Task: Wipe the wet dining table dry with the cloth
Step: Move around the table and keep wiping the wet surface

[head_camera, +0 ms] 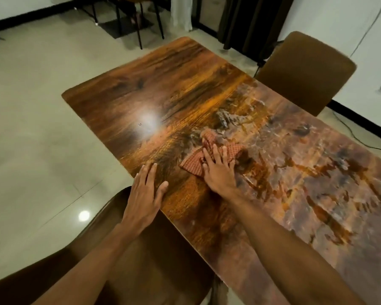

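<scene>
Cloth lay under the right hand, whose straight, spread fingers pressed it onto the table. The left hand rested flat and relaxed on the table edge beside it, holding nothing. The cloth was red-checked and crumpled. Wet streaks spread right of the right hand. A brown chair stood below the left forearm.

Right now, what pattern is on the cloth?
The cloth has small red and pale checks; the head view shows it.

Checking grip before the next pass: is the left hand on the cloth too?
No: the left hand lies flat on the table edge, apart from the cloth, which only the right hand presses.
</scene>
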A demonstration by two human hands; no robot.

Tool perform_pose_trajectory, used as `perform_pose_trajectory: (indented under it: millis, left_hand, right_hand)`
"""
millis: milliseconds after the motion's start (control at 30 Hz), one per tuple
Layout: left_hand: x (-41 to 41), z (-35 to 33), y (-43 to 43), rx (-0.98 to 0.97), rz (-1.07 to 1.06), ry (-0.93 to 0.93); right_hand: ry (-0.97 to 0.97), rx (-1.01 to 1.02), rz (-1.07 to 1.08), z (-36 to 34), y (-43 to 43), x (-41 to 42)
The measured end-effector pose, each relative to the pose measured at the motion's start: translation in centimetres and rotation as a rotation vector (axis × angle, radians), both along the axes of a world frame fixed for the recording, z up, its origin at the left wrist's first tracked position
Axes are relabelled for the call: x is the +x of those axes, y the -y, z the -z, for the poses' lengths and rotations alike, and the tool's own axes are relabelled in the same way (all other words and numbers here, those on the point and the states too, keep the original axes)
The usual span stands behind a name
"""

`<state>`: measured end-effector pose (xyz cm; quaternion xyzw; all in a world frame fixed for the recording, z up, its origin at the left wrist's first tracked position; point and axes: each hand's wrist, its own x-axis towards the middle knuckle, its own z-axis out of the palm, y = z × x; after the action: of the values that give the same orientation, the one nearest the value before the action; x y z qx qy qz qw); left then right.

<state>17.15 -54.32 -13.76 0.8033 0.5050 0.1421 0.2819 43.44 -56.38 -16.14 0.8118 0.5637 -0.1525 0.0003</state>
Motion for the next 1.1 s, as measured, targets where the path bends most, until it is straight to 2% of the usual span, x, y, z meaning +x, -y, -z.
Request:
perform_pose_trajectory:
  millis: [67, 133, 200, 267, 367, 467, 533, 633, 700, 967, 1100]
  left_hand:
    - [1.5, 0.5, -0.2, 0.003, -0.084, -0.004]
    - [3.1, 0.8, -0.2, -0.007, -0.151, -0.02]
    - [4.7, 0.9, 0.0, 0.004, -0.202, -0.044]
    - [5.9, 0.7, 0.3, -0.003, -0.231, -0.054]
    - [7.1, 0.0, 1.3, 0.014, -0.252, -0.055]
    - [7.6, -0.5, 2.2, 0.001, -0.271, -0.05]
    - [7.6, -0.6, 3.3, -0.008, -0.287, -0.061]
    - [7.2, -0.6, 5.0, -0.002, -0.321, -0.076]
    - [6.6, -0.6, 6.5, -0.002, -0.351, -0.07]
    - [2.3, -0.6, 15.7, -0.073, -0.543, -0.042]
    - [1.8, -0.3, 19.2, -0.038, -0.554, -0.04]
  right_hand:
    - [-0.02, 0.065, -0.149, 0.6, -2.6, -2.0]
    - [-0.016, 0.107, -0.438, 1.7, -3.6, -4.9]
    - [0.0, 0.123, -0.623, 2.0, -4.5, -3.8]
    - [0.028, 0.14, -0.57, 2.3, -5.6, 0.9]
    - [0.031, 0.102, -0.304, 2.0, -6.4, 9.5]
    - [-0.016, 0.053, -0.195, 1.4, -6.9, 10.0]
    - [-0.012, 0.063, -0.334, 1.3, -6.5, 5.6]
    - [-0.009, 0.101, -0.712, 1.1, -4.1, -0.8]
    - [0.012, 0.099, -0.887, 1.1, -2.2, -2.0]
    - [-0.024, 0.072, -1.057, 0.9, 14.5, 0.1]
    - [0.012, 0.044, -1.05, 1.0, 12.2, -1.5]
